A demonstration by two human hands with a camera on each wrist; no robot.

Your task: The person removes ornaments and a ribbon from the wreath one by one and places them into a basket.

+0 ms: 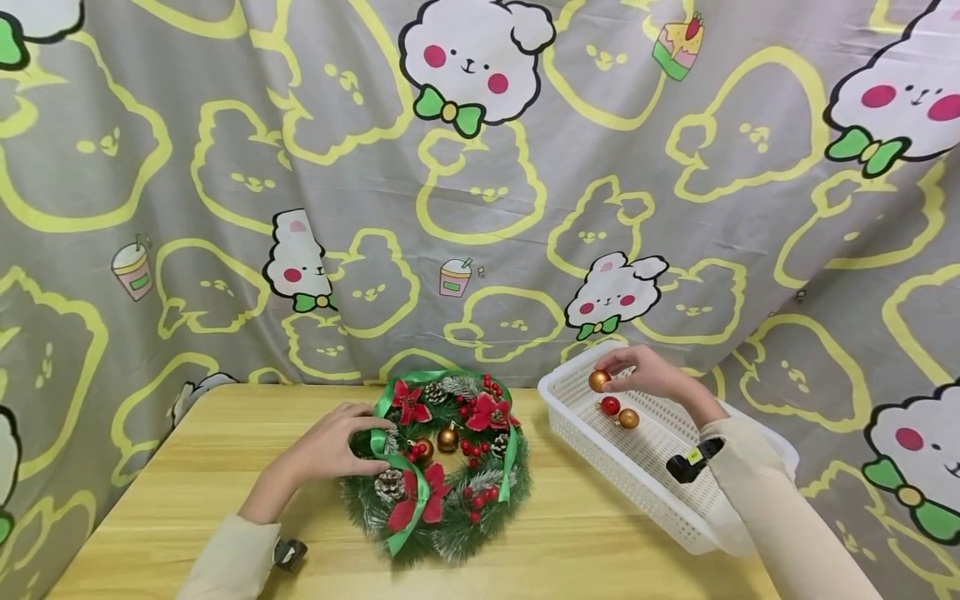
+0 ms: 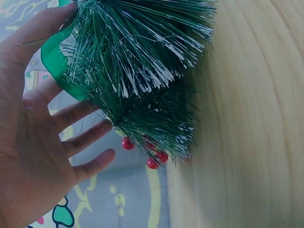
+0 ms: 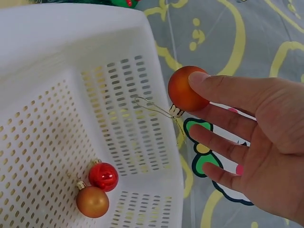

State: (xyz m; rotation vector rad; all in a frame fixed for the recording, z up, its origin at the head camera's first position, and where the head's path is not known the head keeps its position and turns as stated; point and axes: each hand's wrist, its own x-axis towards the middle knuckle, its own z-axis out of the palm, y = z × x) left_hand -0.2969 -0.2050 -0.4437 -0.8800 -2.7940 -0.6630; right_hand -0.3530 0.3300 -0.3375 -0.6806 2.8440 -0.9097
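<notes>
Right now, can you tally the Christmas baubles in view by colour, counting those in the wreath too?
Red bauble: 1, in the white plastic basket
Gold-to-copper baubles: 4, one in the right hand, one in the basket, two inside the ring of the wreath
Total: 5

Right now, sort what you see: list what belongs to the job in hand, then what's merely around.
Likely part of the job:
wreath, held by the left hand
two bronze baubles inside its ring
orange bauble, pinched by the right hand
white basket holding red bauble and gold bauble

Probably just around:
patterned curtain
wooden table
black wrist devices
</notes>
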